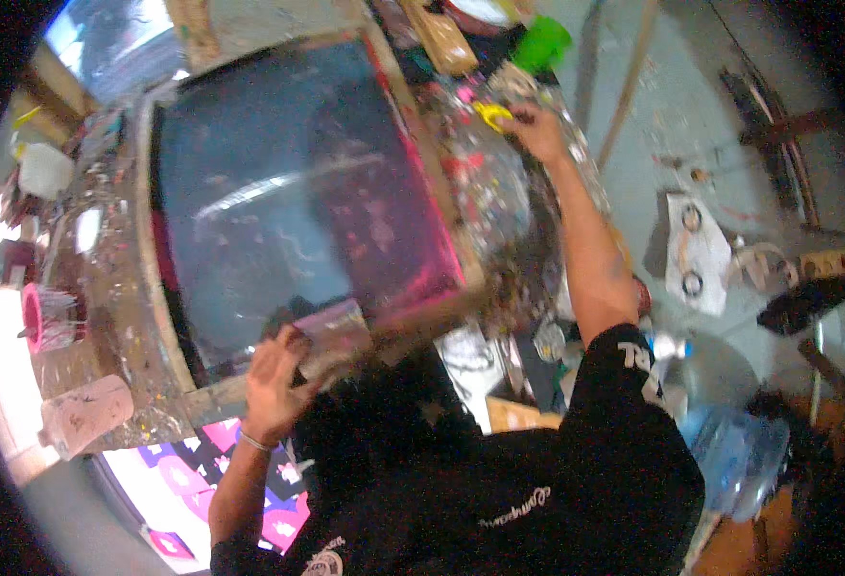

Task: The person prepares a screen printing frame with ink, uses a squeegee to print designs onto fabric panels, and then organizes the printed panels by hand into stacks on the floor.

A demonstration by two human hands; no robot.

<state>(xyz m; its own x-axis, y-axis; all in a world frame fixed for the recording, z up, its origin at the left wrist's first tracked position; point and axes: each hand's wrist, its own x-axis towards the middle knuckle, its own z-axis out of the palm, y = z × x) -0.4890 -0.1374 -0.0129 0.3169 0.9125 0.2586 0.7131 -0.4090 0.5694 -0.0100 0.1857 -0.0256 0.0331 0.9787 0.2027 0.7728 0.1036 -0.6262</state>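
Note:
A framed screen (269,221) with a dark, glossy surface and pink patches along its right side lies on a paint-spattered bench. My left hand (278,384) is at the screen's near edge, its fingers gripping a translucent flat rectangular piece (341,336) over that edge. At the back right, my right hand (537,134) grips a small yellow object (489,116) above the stained bench top (499,211), right of the screen. A green plastic container (542,43) and a wooden board (437,36) lie just beyond it.
A pink bottle (82,413), a red-rimmed container (48,317) and a white tub (43,173) are on the left bench. Printed pink and purple pieces (187,485) lie below left. On the right are a large blue water bottle (739,461) and a white sheet (691,254) with rings.

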